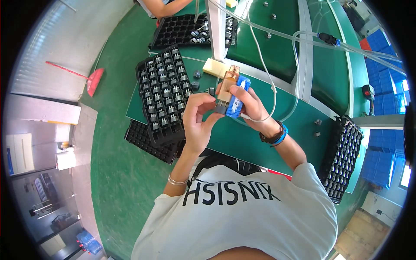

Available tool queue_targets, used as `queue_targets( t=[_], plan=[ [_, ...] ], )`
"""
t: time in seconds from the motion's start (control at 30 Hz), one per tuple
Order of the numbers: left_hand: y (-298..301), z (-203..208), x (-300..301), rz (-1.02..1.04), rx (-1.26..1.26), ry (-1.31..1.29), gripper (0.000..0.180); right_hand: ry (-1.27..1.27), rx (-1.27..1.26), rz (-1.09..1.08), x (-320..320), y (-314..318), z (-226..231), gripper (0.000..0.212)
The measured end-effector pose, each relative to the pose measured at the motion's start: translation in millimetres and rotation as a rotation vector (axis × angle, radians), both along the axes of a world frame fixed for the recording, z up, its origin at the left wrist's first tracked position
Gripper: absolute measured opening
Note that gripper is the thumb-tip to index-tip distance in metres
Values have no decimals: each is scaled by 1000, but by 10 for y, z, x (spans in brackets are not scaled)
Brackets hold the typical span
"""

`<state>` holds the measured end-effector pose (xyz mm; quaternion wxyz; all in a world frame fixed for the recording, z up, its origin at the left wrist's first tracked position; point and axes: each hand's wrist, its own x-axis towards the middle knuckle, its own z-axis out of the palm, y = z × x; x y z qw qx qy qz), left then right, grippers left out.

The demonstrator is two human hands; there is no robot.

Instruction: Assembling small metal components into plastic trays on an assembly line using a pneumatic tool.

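Note:
My right hand (pixel 256 107) grips a small hand-held fixture (pixel 225 92), tan with a clear amber top and blue tape (pixel 238 97) along its side. Thin pale tubing comes away beside that hand. At the fixture's lower end is a small dark plug part (pixel 221 108) with metal pins. The thumb and forefinger of my left hand (pixel 197 121) close round this part from the left. Just beyond the left fingers, a few loose dark plug parts (pixel 196 85) lie on the green table (pixel 229 134).
A black tray (pixel 162 93) of pronged plug parts stands to the left, over another black tray (pixel 149 143). Another filled tray (pixel 342 158) is at the right edge. Across the table are a white post (pixel 216 34), hanging tubes (pixel 299 56) and a co-worker's arm (pixel 162 8).

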<state>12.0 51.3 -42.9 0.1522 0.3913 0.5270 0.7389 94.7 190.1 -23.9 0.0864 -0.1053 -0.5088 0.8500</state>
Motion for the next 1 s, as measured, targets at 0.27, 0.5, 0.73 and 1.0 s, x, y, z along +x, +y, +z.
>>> queue_targets(
  t=[0.27, 0.5, 0.73, 1.0],
  plan=[
    [-10, -43, -73, 69, -86, 131, 38, -18, -134, 8, -110, 76, -163, 43],
    [-68, -199, -1155, 383, -351, 235, 15, 177, 901, -403, -592, 925, -1018, 29],
    [-302, -699, -2749, 608, -673, 660, 21, -40, 1189, -383, -721, 711, -893, 27],
    [-110, -602, -3022, 373, -914, 849, 12, -55, 1228, -339, -684, 721, -823, 38]
  ],
)
